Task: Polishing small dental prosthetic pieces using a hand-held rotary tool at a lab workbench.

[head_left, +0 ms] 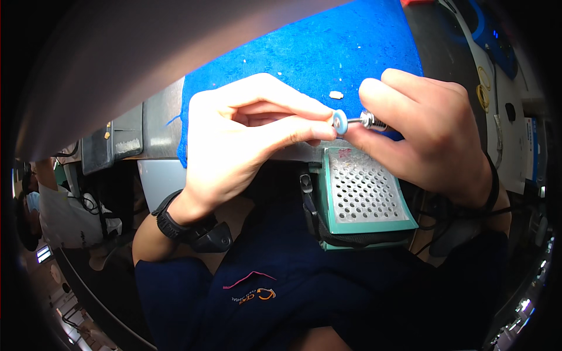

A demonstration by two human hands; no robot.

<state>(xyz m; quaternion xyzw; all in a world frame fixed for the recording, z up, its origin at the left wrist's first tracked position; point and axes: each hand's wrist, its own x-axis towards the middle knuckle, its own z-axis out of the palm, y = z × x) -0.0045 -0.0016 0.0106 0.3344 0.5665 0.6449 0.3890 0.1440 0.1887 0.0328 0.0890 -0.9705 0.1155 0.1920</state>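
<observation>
Blue cloth [366, 50] is spread at the far side, and over its near part a small pale-blue disc [341, 121] is found between the two hands, at the left end of a thin metal shank [354, 120]. By the shank it is joined to a metal-nosed tool [370, 120], around which the right hand [430, 128] is closed. On the left hand [228, 149], the thumb and forefinger are brought together just beside the disc; whether something small is pinched there cannot be told.

The tool is judged to be stiff, rather light, and perhaps slippery at its smooth metal nose, so it is best gripped by the thicker body behind. The disc seems thin and more fragile, and should not be squeezed at its edge.

When counted, one disc, one shank and one tool are seen. One larger pale piece [336, 95] is left on the cloth, with several crumbs, too small for sure counting. Nearer, one green box [374, 227] is seen, topped by one perforated plate [367, 190].
</observation>
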